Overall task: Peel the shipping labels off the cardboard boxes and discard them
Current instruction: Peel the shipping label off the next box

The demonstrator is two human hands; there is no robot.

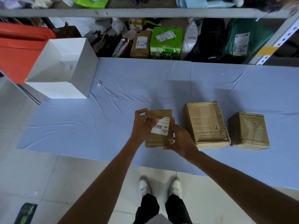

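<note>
Blue cloth (113, 126), creased, is spread over a work surface, with white floor tiles (40, 175) seen in front of it and a metal shelf rack (145, 12) behind. Listed on the rack's lower level: a brown labelled parcel (141, 44), a green printed carton (165, 44), a dark green bag (242, 41) bearing a label, and assorted bags. A red bin (19, 50) is located at far left, and an open white box (80, 73) is set on the cloth's left end. Three cardboard boxes are ranged along the cloth's near side. Item one, the small cardboard box (159, 113), is placed leftmost, and its top carries the shipping label (161, 128), white with a barcode and the print "MX MXRC 03"; the label's upper left corner is seen cut off on a slant where the fingers meet it. The left hand (142, 123) is laid over the box's left side, thumb raised at the far left corner, fingers curled and pinched on the label's left edge. The right hand (179, 139) is closed round the box's near right corner, thumb pressed along the right edge. Item two, a larger dented box (205, 125), is placed just beside the first; item three, a taped box (248, 131), is placed further right, apart. No label is visible on either top. White shoes (144, 186) are noted below.
</note>
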